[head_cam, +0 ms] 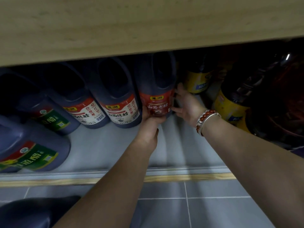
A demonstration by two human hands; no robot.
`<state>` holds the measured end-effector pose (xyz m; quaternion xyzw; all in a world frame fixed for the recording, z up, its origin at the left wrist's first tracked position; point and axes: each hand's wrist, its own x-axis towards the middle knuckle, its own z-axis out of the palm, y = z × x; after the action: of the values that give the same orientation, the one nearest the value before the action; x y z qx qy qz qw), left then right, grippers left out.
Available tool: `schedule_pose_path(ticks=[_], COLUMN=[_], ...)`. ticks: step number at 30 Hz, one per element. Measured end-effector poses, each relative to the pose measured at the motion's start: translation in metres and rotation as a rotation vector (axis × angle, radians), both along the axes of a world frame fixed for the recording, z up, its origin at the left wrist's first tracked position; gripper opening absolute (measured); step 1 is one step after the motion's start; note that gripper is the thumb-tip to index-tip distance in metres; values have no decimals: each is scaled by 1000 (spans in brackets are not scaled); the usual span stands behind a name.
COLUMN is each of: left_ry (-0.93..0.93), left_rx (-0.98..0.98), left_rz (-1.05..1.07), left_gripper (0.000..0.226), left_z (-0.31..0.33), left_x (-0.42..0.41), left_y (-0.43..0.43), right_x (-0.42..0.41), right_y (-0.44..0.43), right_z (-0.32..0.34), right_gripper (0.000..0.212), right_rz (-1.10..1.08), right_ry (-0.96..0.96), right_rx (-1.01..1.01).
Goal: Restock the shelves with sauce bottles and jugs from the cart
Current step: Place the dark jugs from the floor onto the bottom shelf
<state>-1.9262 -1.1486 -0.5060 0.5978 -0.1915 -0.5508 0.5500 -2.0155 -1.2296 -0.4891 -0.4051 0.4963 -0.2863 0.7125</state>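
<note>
Nearest the viewer lies a grey tiled floor [213, 211], with a dark rounded object [32, 211] of unclear identity at lower left. Beyond it, a pale wooden edge strip [189, 177] fronts the grey lower shelf [115, 145]. Two bare forearms reach over this strip toward the far side. The right wrist carries a red bead bracelet and a silver bangle [205, 119].

The left grip [151, 127] is closed on the near bottom edge of the red-label jug [156, 86], its fingers curled up against the lower margin of the label. The right grip [185, 106] is released, with spread fingers and thumb laid against the jug's right side. This dark jug stands far back on the lower shelf. Whether its base rests on the shelf cannot be told.

Just left of it stand two white-label jugs [115, 96] [79, 99] in the same row. Two green-label jugs [41, 104] [29, 145] occupy the far-left part, one of them nearer the front edge. To the right are dark yellow-label bottles [197, 81] [230, 107], one just beside the right grip.

A light wooden upper shelf board [148, 27] spans the top and hides the necks of the jugs.
</note>
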Motion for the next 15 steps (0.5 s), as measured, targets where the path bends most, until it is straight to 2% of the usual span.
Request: schedule_pose_path(ticks=[2, 4, 7, 8, 13, 15], left_ry=[2, 19, 46, 52, -24, -99], left_rx=[1, 48, 200, 227, 136, 86], left_rz=[25, 86, 126, 113, 33, -80], left_gripper=[78, 70, 33, 28, 29, 29], left_z=[0, 1, 6, 6, -4, -7], left_x=[-3, -7, -22, -30, -84, -110], left_y=[0, 0, 10, 18, 63, 80], right_x=[-2, -9, -33, -44, -100, -127], right_y=[6, 19, 61, 79, 165, 184], right_z=[-2, -2, -6, -8, -19, -27], right_gripper=[55, 44, 31, 26, 25, 26], right_rz=[14, -101, -379, -427, -483, -529], right_ry=[17, -4, -68, -69, 8, 74], right_rx=[-20, -94, -131, -128, -79, -31])
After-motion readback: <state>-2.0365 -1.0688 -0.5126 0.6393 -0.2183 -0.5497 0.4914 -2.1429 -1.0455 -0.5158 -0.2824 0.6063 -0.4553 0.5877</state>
